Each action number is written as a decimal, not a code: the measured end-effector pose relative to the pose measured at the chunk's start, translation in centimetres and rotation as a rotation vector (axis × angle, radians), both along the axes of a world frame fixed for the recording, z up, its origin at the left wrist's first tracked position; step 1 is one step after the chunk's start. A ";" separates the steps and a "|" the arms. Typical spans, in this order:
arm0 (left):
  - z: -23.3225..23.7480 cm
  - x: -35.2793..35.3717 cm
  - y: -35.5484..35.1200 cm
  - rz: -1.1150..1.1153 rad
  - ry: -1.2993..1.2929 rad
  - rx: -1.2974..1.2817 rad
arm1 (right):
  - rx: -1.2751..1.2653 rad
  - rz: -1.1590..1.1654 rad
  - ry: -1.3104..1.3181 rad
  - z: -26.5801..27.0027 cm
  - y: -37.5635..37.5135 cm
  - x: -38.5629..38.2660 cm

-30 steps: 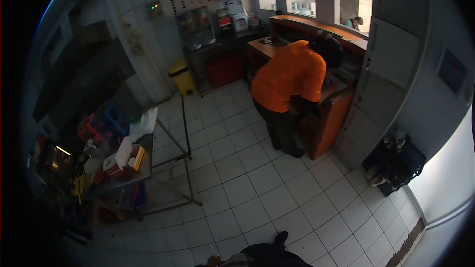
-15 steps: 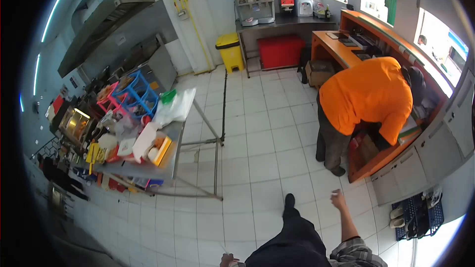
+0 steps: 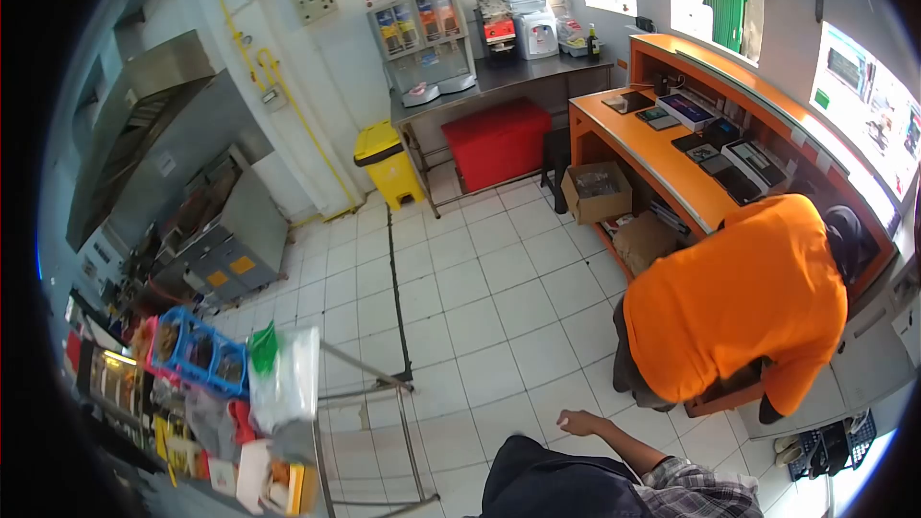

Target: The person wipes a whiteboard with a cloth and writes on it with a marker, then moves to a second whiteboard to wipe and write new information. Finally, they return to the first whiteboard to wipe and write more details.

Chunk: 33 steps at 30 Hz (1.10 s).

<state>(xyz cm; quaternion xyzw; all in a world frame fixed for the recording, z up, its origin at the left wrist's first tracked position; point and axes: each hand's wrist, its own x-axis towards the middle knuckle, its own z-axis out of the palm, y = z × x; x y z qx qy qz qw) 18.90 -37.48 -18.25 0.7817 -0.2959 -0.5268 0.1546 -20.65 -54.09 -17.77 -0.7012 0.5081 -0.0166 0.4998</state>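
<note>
My right hand (image 3: pixel 578 422) is held out over the tiled floor, in front of my dark-clothed leg. Its fingers are curled together; whether something small sits between them I cannot make out. It touches no furniture. My left hand is out of view. To the left stands a metal table (image 3: pixel 323 460) bearing blue plastic baskets (image 3: pixel 203 353), a clear plastic bag (image 3: pixel 299 379) and a white box (image 3: pixel 253 480) with food in it.
A person in an orange shirt (image 3: pixel 729 302) bends at the orange counter (image 3: pixel 614 139) on the right, beside a cardboard box (image 3: pixel 597 194). Ahead are a yellow bin (image 3: pixel 391 165), a red chest (image 3: pixel 497 144) and a drink dispenser (image 3: pixel 422 43). A shoe rack (image 3: pixel 833 451) stands lower right.
My view has moved forward, so the metal table sits lower and further left and the counter is nearer. My left hand has left the view. The person in orange still bends over.
</note>
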 end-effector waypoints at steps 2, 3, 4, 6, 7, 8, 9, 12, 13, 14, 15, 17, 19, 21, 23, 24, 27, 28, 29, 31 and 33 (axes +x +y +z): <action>-0.9 0.3 -4.4 -0.020 -0.007 0.039 | 0.015 -0.080 -0.033 1.4 -6.7 -0.3; -1.4 0.6 -6.4 -0.041 -0.016 0.067 | -0.020 -0.174 -0.068 1.1 -9.8 -0.4; -2.0 1.2 -8.3 -0.061 -0.026 0.099 | -0.052 -0.268 -0.102 0.3 -12.4 -0.4; -2.8 2.3 -12.2 -0.116 -0.051 0.164 | -0.071 -0.333 -0.029 -1.9 -17.8 -1.2; -3.3 3.1 -14.5 -0.143 -0.064 0.191 | -0.099 -0.382 0.047 -2.6 -19.9 -2.1; -3.7 4.0 -16.8 -0.171 -0.078 0.206 | -0.096 -0.398 0.046 -3.2 -21.4 -2.8; -3.9 5.1 -19.6 -0.201 -0.094 0.212 | -0.101 -0.469 0.133 -3.6 -22.8 -3.4; -4.9 9.8 -30.3 -0.679 -0.304 -0.110 | -0.034 -0.636 0.227 -5.9 -26.0 -7.2; -5.8 11.8 -35.5 -0.921 -0.471 -0.342 | 0.053 -0.718 0.218 -7.1 -26.3 -8.3; -6.9 13.4 -41.7 -0.995 -0.579 -0.487 | 0.166 -0.835 0.151 -7.1 -26.4 -9.2; -8.0 14.3 -49.8 -0.658 -0.312 0.014 | 0.277 -0.949 0.076 -6.9 -26.7 -9.8; -7.4 12.7 -64.5 -0.362 -0.320 -0.250 | 0.359 -0.793 0.218 -8.2 -27.2 -11.7; 0.2 5.0 -76.4 0.041 -0.001 -0.441 | 0.460 -1.065 0.142 -5.2 -29.0 -11.7; 4.9 -2.5 -84.9 -0.002 0.211 -0.613 | 0.490 -1.148 0.103 -5.0 -32.5 -13.0; 9.6 -10.4 -90.3 -0.090 0.366 -0.632 | 0.518 -1.226 0.059 -5.5 -37.6 -14.2; 9.3 -12.8 -92.3 -0.220 0.454 -0.574 | 0.476 -1.276 0.042 -6.0 -40.7 -14.6; 9.2 -21.9 -96.0 -0.435 0.658 -0.346 | 0.325 -1.299 0.012 -5.3 -53.9 -17.1; 9.6 -24.6 -96.9 -0.507 0.674 -0.282 | 0.241 -1.261 0.000 -4.9 -59.3 -18.1; 10.2 -26.3 -97.8 -0.576 0.682 -0.209 | 0.074 -1.184 -0.020 -5.4 -64.6 -18.7; 11.6 -27.9 -100.4 -0.625 0.702 -0.179 | -0.220 -1.053 -0.119 -5.0 -74.8 -18.9; 11.7 -28.8 -104.0 -0.669 0.740 -0.148 | -0.316 -0.890 -0.188 2.3 -84.9 -17.9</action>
